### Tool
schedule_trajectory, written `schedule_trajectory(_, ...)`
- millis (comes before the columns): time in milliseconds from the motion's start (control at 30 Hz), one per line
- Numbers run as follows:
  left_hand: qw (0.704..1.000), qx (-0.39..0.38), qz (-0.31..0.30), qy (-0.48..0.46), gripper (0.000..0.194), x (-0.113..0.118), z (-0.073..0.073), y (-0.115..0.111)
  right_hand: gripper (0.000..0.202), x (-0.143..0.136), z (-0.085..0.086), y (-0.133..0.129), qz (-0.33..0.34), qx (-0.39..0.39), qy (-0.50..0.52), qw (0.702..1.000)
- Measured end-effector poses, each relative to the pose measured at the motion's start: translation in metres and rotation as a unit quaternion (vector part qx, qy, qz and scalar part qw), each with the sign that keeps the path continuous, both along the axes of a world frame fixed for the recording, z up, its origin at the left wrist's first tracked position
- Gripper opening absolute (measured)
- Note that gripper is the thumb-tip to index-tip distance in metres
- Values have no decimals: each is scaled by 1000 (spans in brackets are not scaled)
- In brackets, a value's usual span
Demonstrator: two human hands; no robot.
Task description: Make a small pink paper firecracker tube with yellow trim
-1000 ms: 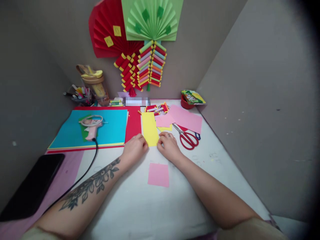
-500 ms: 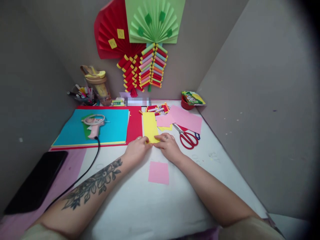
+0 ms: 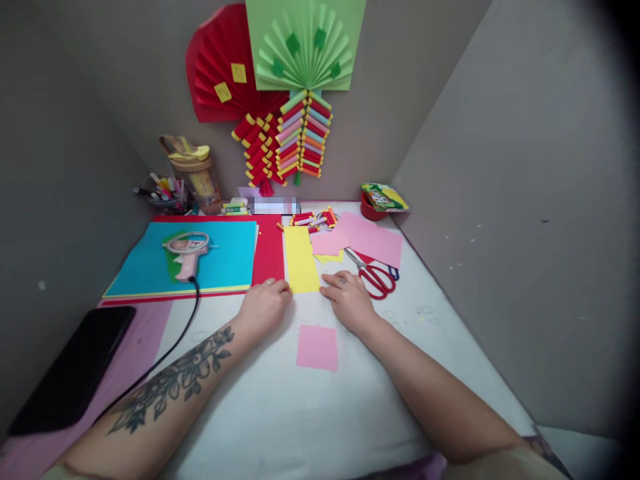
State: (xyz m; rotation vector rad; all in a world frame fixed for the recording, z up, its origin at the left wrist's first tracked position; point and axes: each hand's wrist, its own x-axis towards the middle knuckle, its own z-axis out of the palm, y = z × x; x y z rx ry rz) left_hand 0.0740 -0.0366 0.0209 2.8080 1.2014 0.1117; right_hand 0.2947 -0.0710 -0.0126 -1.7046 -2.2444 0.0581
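Note:
A yellow paper strip (image 3: 301, 260) lies upright on the white table between my hands. My left hand (image 3: 266, 305) rests at its lower left corner, fingers curled in, and whatever they may hold is hidden. On the strip's right side, my right hand (image 3: 347, 300) lies on the table with fingers apart, holding nothing. A pink paper square (image 3: 317, 347) is nearer to me, below both hands. Red-handled scissors (image 3: 377, 280) lie just right of my right hand, beside pink paper sheets (image 3: 373, 239).
Blue paper (image 3: 135, 257) bears a pink handheld fan (image 3: 187, 260) with a black cable. A black phone (image 3: 75, 367) lies at the left. Small rolled papers (image 3: 325, 219), a red pot (image 3: 373, 209), a tumbler (image 3: 200, 177) and a pen holder (image 3: 167, 197) stand or lie behind.
Both hands have moved apart from the yellow strip's bottom edge, left hand to the left and right hand to the right. The lower edge of the strip now shows.

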Motion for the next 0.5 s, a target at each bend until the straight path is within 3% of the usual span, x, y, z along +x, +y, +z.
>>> schedule_trajectory(233,991,42,33,-119,29,-7,-7,5,36,6,0,4,-26,42,123,991)
schedule_trajectory(400,999,39,-17,-33,40,8,-8,-4,35,-8,5,-2,35,8,79,996)
schedule_trajectory(500,1000,17,-20,2,36,14,-7,-8,38,-14,8,-4,44,-16,33,998)
